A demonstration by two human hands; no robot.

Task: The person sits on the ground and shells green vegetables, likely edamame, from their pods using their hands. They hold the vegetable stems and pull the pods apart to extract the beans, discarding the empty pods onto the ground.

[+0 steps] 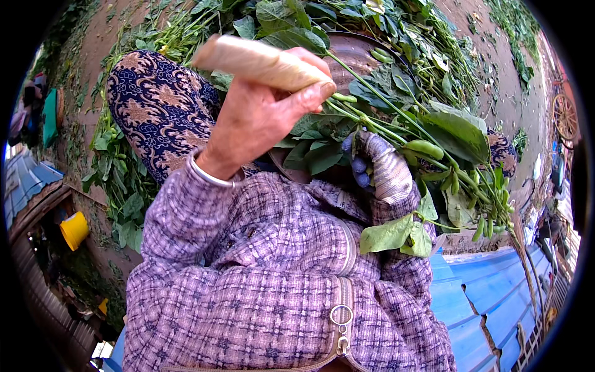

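Note:
My bare left hand (265, 111), with a metal bangle at the wrist, is closed around a thick pale handle (260, 63) that looks wooden and is blurred. Its thumb lies along the handle's right end, close to the tips of some green stems. My right hand (383, 162), in a grey and blue work glove, has its fingers curled around the stems of a bean plant (427, 160). Plump green pods (425, 149) and broad leaves (453, 128) hang from those stems. Beyond my hands sits a round, ridged metal basin (341, 58), partly covered by leaves. A few loose pods (381, 56) lie there.
Cut bean plants (432, 51) are heaped around the basin's far side, with more plants (123, 186) by my left knee (160, 111). Leaf scraps litter the bare ground (502, 79). A yellow bucket (74, 230) stands at left. Blue sheeting (488, 288) lies at lower right.

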